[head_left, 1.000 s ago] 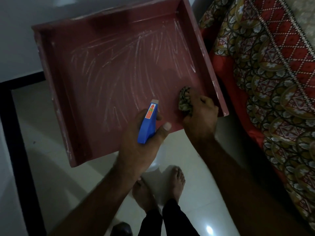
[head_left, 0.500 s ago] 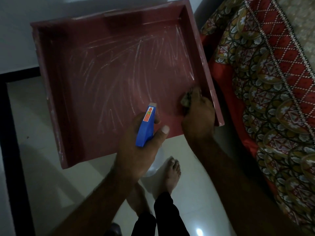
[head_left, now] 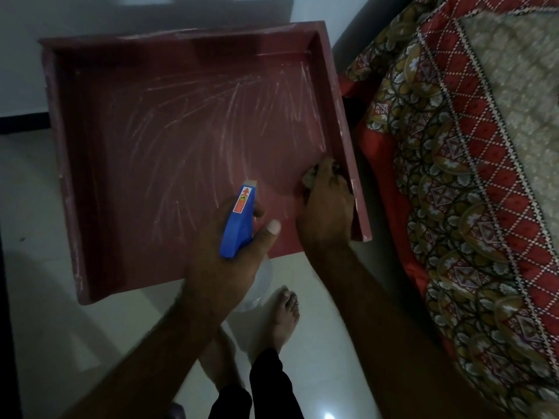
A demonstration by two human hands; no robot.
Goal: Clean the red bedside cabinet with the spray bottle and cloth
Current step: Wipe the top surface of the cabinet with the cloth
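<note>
The red bedside cabinet (head_left: pixel 169 140) fills the upper middle of the head view, its recessed top streaked with pale wipe marks. My left hand (head_left: pixel 223 261) grips the spray bottle (head_left: pixel 240 220) by its blue trigger head over the cabinet's front edge; the clear bottle body hangs below my palm. My right hand (head_left: pixel 328 207) presses a patterned cloth (head_left: pixel 311 176) into the front right corner against the raised right rim. The cloth is mostly hidden under my fingers.
A bed with a red patterned cover (head_left: pixel 472 182) runs along the right side, close to the cabinet. My bare feet (head_left: pixel 284 316) stand on the pale tiled floor (head_left: pixel 39 297) in front. A white wall (head_left: pixel 90 16) lies behind the cabinet.
My right hand has slid the cloth to the right and farther into the corner by the rim, covering more of it. My left hand keeps the spray bottle in about the same place.
</note>
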